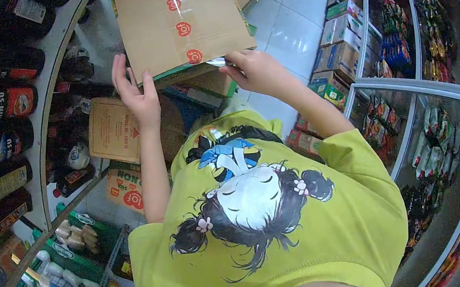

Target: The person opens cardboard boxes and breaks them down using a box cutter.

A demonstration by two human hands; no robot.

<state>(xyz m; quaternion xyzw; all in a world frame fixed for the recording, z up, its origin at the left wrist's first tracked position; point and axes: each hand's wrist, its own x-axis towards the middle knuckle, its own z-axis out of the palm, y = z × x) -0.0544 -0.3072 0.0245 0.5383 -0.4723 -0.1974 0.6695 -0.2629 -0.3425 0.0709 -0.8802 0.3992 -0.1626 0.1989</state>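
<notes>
A large cardboard box (155, 30) with clear tape and red logos down its top lies at the upper middle. My left hand (138, 95) rests at the box's near left corner, fingers spread, thumb against the near edge. At the near right corner is my right hand (254, 68), its fingers closed on a small shiny object (217, 62) by the box edge; what it is cannot be made out. Under the box, other boxes show partly.
Shelves of dark bottles (19, 100) stand on the left. Smaller cartons (112, 130) sit below them. On the right are glass-framed cabinets (416, 80) with hanging packets and a row of boxes (335, 57) on the tiled floor (294, 21).
</notes>
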